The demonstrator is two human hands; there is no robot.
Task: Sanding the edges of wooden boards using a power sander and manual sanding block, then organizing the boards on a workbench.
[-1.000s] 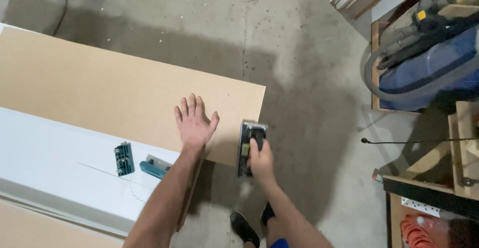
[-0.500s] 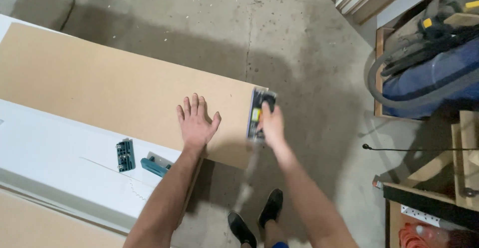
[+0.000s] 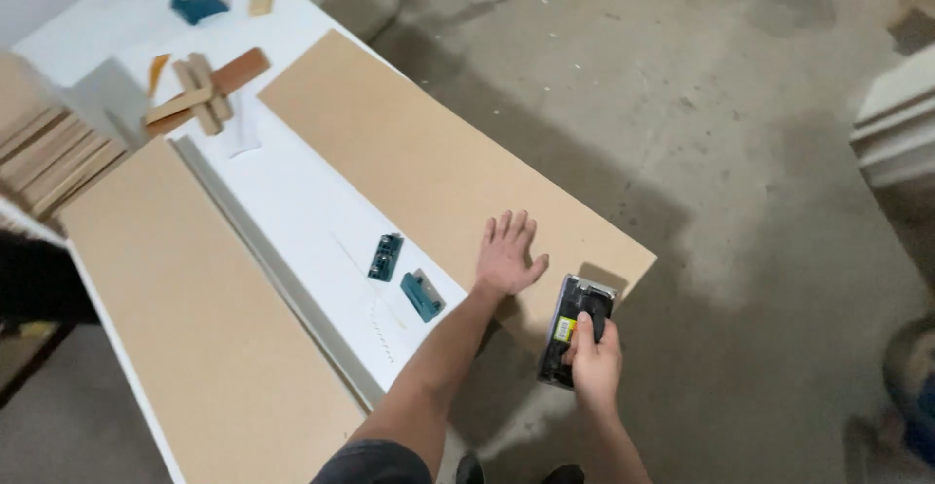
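Note:
My left hand (image 3: 508, 253) lies flat, fingers spread, on the near end of a long brown fibreboard panel (image 3: 419, 153) that rests on a white workbench (image 3: 292, 202). My right hand (image 3: 592, 355) grips a black hand-held sanding block (image 3: 573, 326) with a yellow label. The block sits against the panel's near end edge, close to its right corner, a little right of my left hand.
Two small teal blocks (image 3: 386, 256) (image 3: 423, 295) lie on the white bench by my left forearm. Another brown panel (image 3: 185, 318) covers the bench's left side. Wooden offcuts (image 3: 200, 90) and stacked slats (image 3: 44, 158) sit at the far end. Concrete floor (image 3: 740, 182) lies to the right.
My right hand drew the sanding block back along the panel's end edge toward me. My head turned left, bringing the whole bench into view. My left hand stayed pressed on the panel.

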